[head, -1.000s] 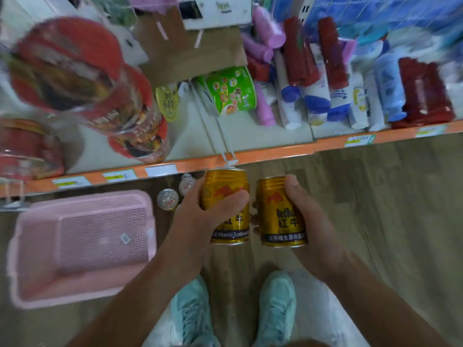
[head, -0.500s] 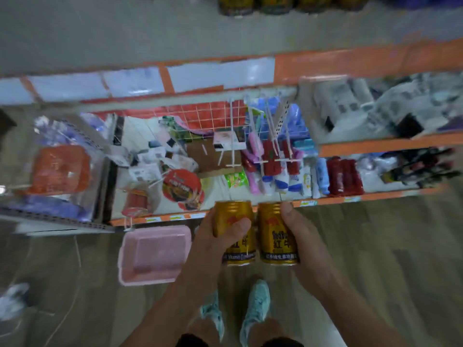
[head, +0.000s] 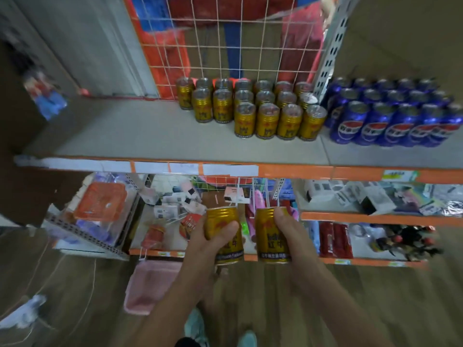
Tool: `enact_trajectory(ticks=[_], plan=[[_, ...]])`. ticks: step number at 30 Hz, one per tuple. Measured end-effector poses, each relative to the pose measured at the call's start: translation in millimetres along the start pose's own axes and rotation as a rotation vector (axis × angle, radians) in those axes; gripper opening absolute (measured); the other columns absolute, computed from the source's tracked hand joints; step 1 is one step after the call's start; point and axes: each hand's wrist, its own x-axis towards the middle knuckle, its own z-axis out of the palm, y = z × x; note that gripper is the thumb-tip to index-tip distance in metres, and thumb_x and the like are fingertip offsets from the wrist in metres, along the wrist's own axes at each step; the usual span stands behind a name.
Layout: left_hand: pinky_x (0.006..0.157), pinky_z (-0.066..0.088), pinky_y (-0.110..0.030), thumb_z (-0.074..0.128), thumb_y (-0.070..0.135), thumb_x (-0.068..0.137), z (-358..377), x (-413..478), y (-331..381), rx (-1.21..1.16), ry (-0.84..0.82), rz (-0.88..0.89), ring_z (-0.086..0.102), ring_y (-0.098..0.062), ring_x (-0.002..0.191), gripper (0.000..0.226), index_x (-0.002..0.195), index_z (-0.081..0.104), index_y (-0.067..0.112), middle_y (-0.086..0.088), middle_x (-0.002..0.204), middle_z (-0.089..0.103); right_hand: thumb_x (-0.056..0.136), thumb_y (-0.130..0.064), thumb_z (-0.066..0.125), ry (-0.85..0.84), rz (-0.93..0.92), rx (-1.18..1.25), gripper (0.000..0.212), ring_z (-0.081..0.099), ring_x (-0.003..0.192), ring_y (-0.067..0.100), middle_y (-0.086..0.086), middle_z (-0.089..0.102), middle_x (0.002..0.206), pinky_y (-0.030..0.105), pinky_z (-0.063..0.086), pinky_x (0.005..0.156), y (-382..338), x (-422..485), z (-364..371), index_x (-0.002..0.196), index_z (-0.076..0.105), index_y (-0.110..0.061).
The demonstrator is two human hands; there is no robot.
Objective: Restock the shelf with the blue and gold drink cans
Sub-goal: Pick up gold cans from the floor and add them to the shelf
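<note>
My left hand [head: 211, 244] grips one gold drink can [head: 223, 221] upright, and my right hand [head: 292, 236] grips a second gold can [head: 268, 236] beside it. Both are held below the front edge of the top shelf [head: 150, 136]. On that shelf stand several gold cans [head: 253, 108] in rows against a wire grid, with several blue cans [head: 390, 113] to their right. The shelf's left part is bare.
An orange price rail [head: 295, 171] edges the top shelf. Lower shelves [head: 363, 216] hold packets, bottles and small goods. A pink basket [head: 150, 284] lies on the wooden floor to the left of my feet. A grey wall stands at the left.
The view has risen from the floor and low shelves to the top shelf with its cans. Both hands have come up with their gold cans, still gripped side by side.
</note>
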Motion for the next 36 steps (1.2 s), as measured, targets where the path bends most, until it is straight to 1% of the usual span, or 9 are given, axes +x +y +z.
enact_trajectory(ticks=[4,6,9,12,15,20,25,31,36], plan=[[0.093,0.057,-0.051,0.082,0.036,0.075,-2.6,15.8,28.1,0.034,-0.024,0.076,0.071,-0.031,0.108,0.059,0.129,0.059,0.025,-0.009,0.12,0.071,0.084,-0.065,0.063,0.001,-0.06,-0.047,0.063,0.07,0.11,0.031,0.01,0.073,0.119,0.053,0.054,0.097,-22.7,15.6,12.9,0.128,0.064,-0.02],[0.095,0.056,-0.053,0.082,0.036,0.075,-6.0,24.6,42.0,0.039,-0.029,0.094,0.07,-0.03,0.109,0.057,0.127,0.061,0.028,-0.007,0.12,0.072,0.08,-0.071,0.066,0.013,-0.071,-0.085,0.074,0.071,0.107,0.03,0.009,0.073,0.118,0.052,0.057,0.093,-32.9,26.5,21.3,0.132,0.061,-0.018],[0.094,0.056,-0.053,0.082,0.032,0.075,-16.5,40.2,65.2,0.028,-0.045,0.126,0.07,-0.032,0.109,0.052,0.123,0.064,0.027,-0.008,0.118,0.072,0.088,-0.06,0.065,-0.004,-0.133,-0.09,0.057,0.074,0.101,0.027,0.007,0.075,0.114,0.042,0.061,0.081,-52.9,39.0,40.1,0.129,0.062,-0.02],[0.09,0.058,-0.055,0.082,0.032,0.074,-30.8,54.4,90.9,0.039,-0.082,0.148,0.071,-0.034,0.106,0.053,0.123,0.063,0.026,-0.011,0.116,0.072,0.088,-0.055,0.065,0.011,-0.179,-0.112,0.051,0.072,0.105,0.026,0.005,0.073,0.118,0.049,0.059,0.088,-72.0,53.7,61.8,0.128,0.063,-0.023],[0.081,0.061,-0.05,0.083,0.035,0.073,-48.1,72.6,113.5,0.067,-0.114,0.174,0.073,-0.031,0.1,0.054,0.122,0.062,0.028,-0.01,0.114,0.072,0.079,-0.063,0.073,0.06,-0.192,-0.112,0.053,0.072,0.103,0.031,0.011,0.071,0.118,0.053,0.061,0.084,-84.5,69.6,83.5,0.119,0.066,-0.029],[0.083,0.059,-0.058,0.088,0.045,0.062,-73.8,105.1,135.3,0.1,-0.123,0.191,0.071,-0.033,0.101,0.063,0.119,0.063,0.033,-0.007,0.111,0.071,0.081,-0.053,0.068,0.106,-0.222,-0.12,0.036,0.074,0.097,0.03,0.01,0.073,0.11,0.043,0.063,0.074,-93.0,91.1,109.6,0.11,0.065,-0.031],[0.085,0.059,-0.059,0.087,0.046,0.063,-87.2,130.7,142.1,0.158,-0.139,0.188,0.071,-0.032,0.102,0.063,0.12,0.062,0.034,-0.005,0.112,0.07,0.08,-0.057,0.067,0.156,-0.201,-0.136,0.051,0.073,0.098,0.028,0.009,0.072,0.113,0.044,0.063,0.078,-88.9,115.4,121.9,0.121,0.062,-0.026],[0.083,0.062,-0.043,0.088,0.033,0.069,-88.3,165.3,141.5,0.182,-0.116,0.182,0.071,-0.02,0.101,0.06,0.122,0.061,0.033,0.002,0.113,0.071,0.078,-0.051,0.07,0.148,-0.182,-0.164,0.05,0.074,0.094,0.02,0.006,0.071,0.112,0.027,0.059,0.063,-87.2,146.4,123.2,0.12,0.06,-0.024],[0.08,0.058,-0.025,0.085,0.016,0.077,-80.1,199.9,141.8,0.264,-0.086,0.196,0.07,-0.004,0.096,0.057,0.126,0.059,0.027,0.007,0.113,0.071,0.072,-0.049,0.082,0.114,-0.195,-0.26,0.063,0.071,0.103,0.016,-0.001,0.07,0.116,0.036,0.06,0.083,-94.9,181.9,115.8,0.126,0.058,-0.027]])
